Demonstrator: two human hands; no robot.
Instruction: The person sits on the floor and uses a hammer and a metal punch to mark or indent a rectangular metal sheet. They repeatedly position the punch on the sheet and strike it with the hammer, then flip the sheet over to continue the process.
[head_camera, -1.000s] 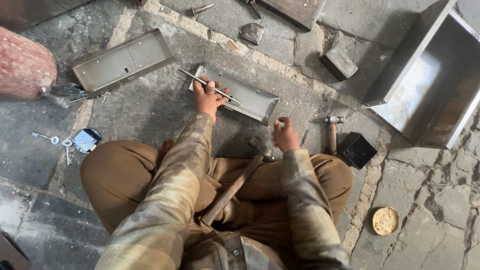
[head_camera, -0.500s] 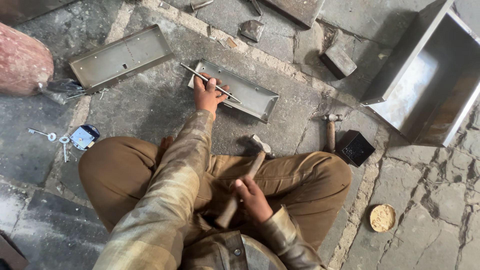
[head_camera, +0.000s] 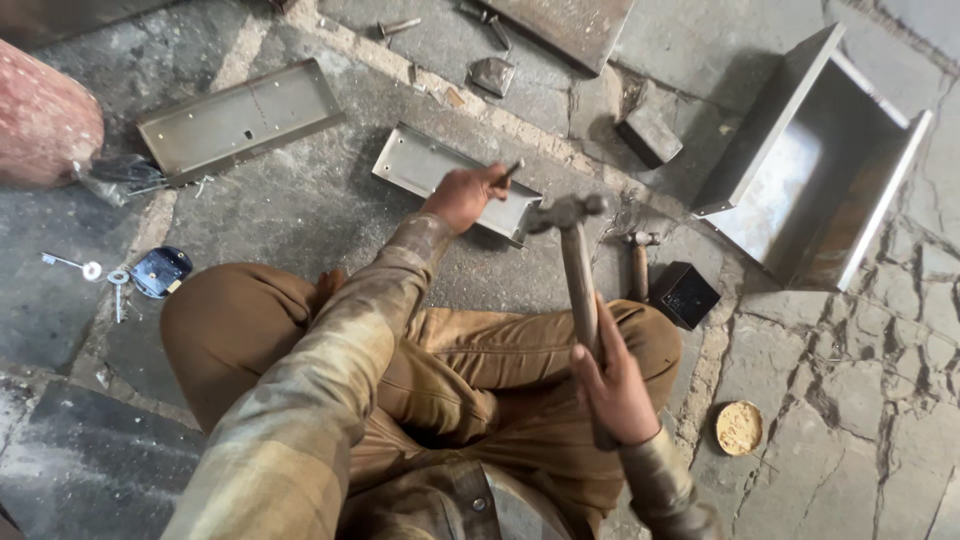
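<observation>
Left hand: we see the left hand (head_camera: 462, 197) down on the shallow metal tray (head_camera: 420, 166), fingers pinched around a thin punch (head_camera: 511, 171) that stands tilted on the tray's right end.
Right hand: the right hand (head_camera: 612, 385) is wrapped tight around the wooden handle of the hammer (head_camera: 572, 245), head raised above the tray's right corner, near the punch tip.
Work piece: the tray lies open side up on the stone floor (head_camera: 300, 205), just ahead of the knees.
Risk one: we judge the hammer head hangs very near the knuckles; a blow off line would land on the fingers rather than the punch.
Risk two: the punch is slanted, so a strike could skid it across the sheet and scar the metal.
Risk three: the tray rests loose on uneven stone, held only by that one hand; it could jump or twist under a blow.
Big box: the large steel box (head_camera: 815, 170) on the right lies on its side, nothing showing inside it.
Second tray: a second shallow tray (head_camera: 240, 118) sits well apart at upper left, holding nothing we can make out.
Small dish: a round dish (head_camera: 739, 428) by the right knee holds something yellowish and powdery.
Nearby: a second hammer (head_camera: 639, 262) and a small black box (head_camera: 684, 295) lie just beside the right knee; two keys (head_camera: 95, 275) rest at far left.
</observation>
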